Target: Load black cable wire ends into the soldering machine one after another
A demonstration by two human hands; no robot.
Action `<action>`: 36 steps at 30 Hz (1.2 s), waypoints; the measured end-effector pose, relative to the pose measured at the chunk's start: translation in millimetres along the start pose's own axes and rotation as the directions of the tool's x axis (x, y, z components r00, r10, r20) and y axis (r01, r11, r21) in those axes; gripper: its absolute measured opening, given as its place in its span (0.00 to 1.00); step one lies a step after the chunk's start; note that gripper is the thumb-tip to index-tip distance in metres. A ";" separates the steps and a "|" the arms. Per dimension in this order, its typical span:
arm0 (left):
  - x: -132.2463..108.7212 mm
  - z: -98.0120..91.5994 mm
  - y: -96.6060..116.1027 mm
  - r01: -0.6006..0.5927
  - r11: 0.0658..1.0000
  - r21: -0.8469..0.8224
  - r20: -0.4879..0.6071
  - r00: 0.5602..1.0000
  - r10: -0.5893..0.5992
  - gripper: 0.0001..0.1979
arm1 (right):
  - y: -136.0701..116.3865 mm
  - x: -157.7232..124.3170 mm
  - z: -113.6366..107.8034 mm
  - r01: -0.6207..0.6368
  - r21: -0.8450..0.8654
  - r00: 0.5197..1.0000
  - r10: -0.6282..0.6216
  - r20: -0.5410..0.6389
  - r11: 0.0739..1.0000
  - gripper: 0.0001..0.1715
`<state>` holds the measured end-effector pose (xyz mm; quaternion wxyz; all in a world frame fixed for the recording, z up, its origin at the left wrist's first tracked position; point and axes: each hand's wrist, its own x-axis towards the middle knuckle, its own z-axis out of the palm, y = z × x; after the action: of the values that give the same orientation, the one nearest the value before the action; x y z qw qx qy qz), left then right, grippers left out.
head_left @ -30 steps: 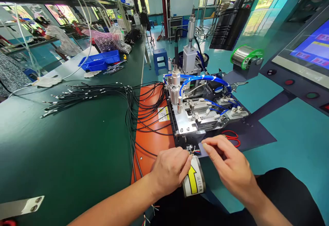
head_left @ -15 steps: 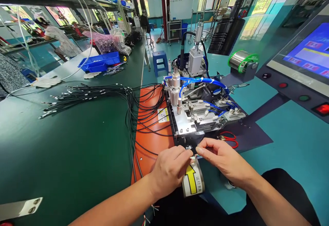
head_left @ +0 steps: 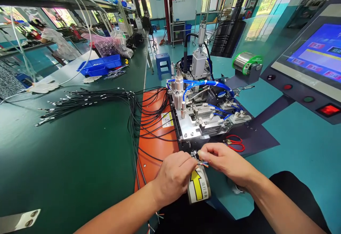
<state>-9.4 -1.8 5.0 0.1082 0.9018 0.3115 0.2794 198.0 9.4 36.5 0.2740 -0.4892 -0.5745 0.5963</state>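
Observation:
My left hand [head_left: 177, 173] is closed on the end of a black cable, its fingers pinched together. Thin coloured wires [head_left: 204, 164], among them red and blue ones, stick out to the right from its fingertips. Close beside them my right hand [head_left: 221, 157] is closed, thumb against index finger; what lies in that pinch is too small to make out. Just below the wires is a round metal cylinder [head_left: 199, 188] with a yellow arrow label. Directly beyond both hands stands the front of a metal machine [head_left: 190, 131] with blue air hoses.
Black cables [head_left: 87, 97] lie in a bundle across the green bench [head_left: 87, 163] and over an orange plate [head_left: 151, 145]. Red-handled scissors [head_left: 236, 144] rest right of the machine. A solder spool [head_left: 246, 63] and a control screen [head_left: 314, 56] stand at right. A blue bin [head_left: 99, 65] is farther back.
The coloured wires now fan out free below my right fingertips, where they ran up to them before. My right hand has moved slightly left, and the view has shifted a little.

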 end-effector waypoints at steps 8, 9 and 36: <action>1.2 1.2 1.5 0.021 1.000 0.011 -0.016 1.000 -0.021 0.09 | 8.0 -25.7 -10.9 0.040 -0.173 0.984 -0.068 -0.163 0.984 0.16; 1.4 1.0 1.5 0.020 1.000 0.010 -0.016 1.000 -0.020 0.09 | 8.0 -26.7 -10.5 0.065 -0.203 0.982 -0.099 -0.160 0.977 0.16; 0.5 -0.8 -4.0 -0.094 0.996 -0.012 -0.008 0.996 0.093 0.08 | -34.9 25.2 -29.2 0.212 -0.552 0.897 0.063 0.437 0.807 0.05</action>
<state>-11.6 1.7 4.4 0.0992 0.9136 0.2677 0.2895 206.7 50.6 67.0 -0.0019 -0.3804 -0.7954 0.4719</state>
